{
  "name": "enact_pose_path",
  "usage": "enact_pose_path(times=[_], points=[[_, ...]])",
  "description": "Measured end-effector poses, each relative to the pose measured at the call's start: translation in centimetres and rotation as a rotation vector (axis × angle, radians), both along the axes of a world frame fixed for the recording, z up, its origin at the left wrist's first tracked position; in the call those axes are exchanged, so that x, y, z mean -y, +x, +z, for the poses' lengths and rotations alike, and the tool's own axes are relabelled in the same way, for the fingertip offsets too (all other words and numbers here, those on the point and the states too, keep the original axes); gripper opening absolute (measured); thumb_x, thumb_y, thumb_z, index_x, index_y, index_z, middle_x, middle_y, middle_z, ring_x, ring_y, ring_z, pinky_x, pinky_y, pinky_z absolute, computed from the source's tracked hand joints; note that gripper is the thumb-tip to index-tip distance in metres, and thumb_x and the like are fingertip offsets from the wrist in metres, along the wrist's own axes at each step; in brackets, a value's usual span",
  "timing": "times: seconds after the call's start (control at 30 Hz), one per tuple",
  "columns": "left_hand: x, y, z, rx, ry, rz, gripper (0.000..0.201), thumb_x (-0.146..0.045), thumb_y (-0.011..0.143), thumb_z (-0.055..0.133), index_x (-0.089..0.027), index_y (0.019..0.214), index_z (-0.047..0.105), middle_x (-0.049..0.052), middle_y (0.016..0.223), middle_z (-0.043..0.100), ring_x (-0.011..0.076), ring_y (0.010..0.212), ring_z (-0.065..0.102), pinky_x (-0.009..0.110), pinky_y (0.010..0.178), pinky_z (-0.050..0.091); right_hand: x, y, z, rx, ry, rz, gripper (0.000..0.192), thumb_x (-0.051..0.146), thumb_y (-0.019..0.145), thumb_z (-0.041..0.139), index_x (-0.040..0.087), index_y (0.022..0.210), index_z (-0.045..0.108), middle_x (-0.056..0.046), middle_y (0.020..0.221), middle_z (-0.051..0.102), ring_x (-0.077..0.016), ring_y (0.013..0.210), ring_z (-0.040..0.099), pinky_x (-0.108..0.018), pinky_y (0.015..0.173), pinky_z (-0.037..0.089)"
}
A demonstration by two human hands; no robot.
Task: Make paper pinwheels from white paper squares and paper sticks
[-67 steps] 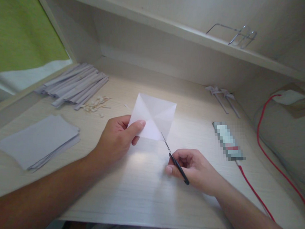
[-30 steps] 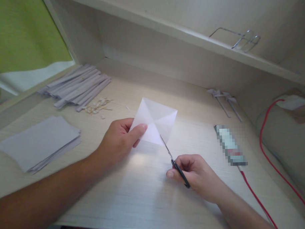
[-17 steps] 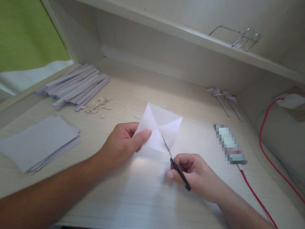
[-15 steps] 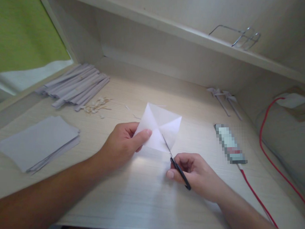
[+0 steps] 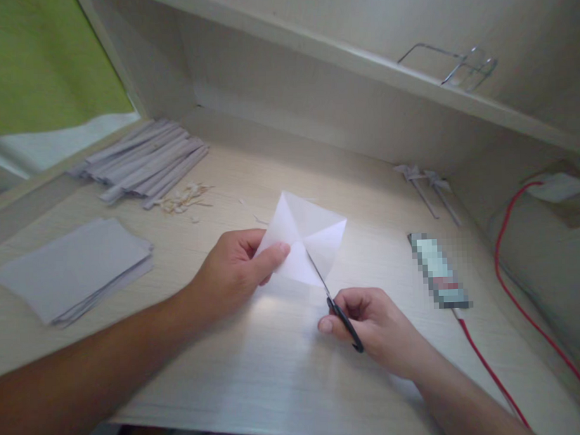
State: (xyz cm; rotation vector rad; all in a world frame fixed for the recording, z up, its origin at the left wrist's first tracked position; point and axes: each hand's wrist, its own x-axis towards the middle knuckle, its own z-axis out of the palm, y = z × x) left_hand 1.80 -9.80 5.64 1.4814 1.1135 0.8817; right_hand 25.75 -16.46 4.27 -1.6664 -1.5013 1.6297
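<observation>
My left hand (image 5: pixel 235 270) pinches the left corner of a white paper square (image 5: pixel 306 236) creased along both diagonals, holding it just above the desk. My right hand (image 5: pixel 370 326) grips small black-handled scissors (image 5: pixel 338 308). Their thin blades reach up into the paper's lower corner, along the diagonal crease toward the centre.
A stack of grey paper sheets (image 5: pixel 75 266) lies at the left. Rolled paper sticks (image 5: pixel 143 159) and small scraps (image 5: pixel 185 199) sit at the back left. Two finished paper pinwheels (image 5: pixel 426 184) lie at the back right, beside a blurred small object (image 5: pixel 439 272) and a red cable (image 5: pixel 504 235). A shelf overhangs the desk.
The paper shifted slightly right and nearer to me, and the scissor blades went further into its lower corner along the crease. Both hands kept their grips.
</observation>
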Motion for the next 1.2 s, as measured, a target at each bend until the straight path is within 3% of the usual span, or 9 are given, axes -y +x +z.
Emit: enact_pose_path(times=[0.9,1.2], points=[[0.15,0.03,-0.31,0.044,0.0,-0.023,0.042,-0.041,0.087,0.063,-0.018,0.055,0.05,-0.004,0.052,0.046,0.0092,0.05,0.039,0.022,0.047,0.029,-0.03,-0.06,-0.12,0.038,0.065,-0.02,0.05,0.058,0.075,0.081,0.017,0.061,0.054,0.005,0.057,0.04,-0.0089,0.055,0.032,-0.025,0.049,0.022],[-0.11,0.09,-0.21,0.023,0.083,0.022,0.042,-0.04,0.09,0.061,-0.018,0.056,0.051,-0.004,0.053,0.048,0.0106,0.052,0.043,0.024,0.052,0.032,0.17,0.03,0.03,-0.04,-0.004,0.012,0.039,0.047,0.077,0.083,0.016,0.072,0.06,0.005,0.063,0.044,-0.0091,0.058,0.034,-0.025,0.051,0.023]])
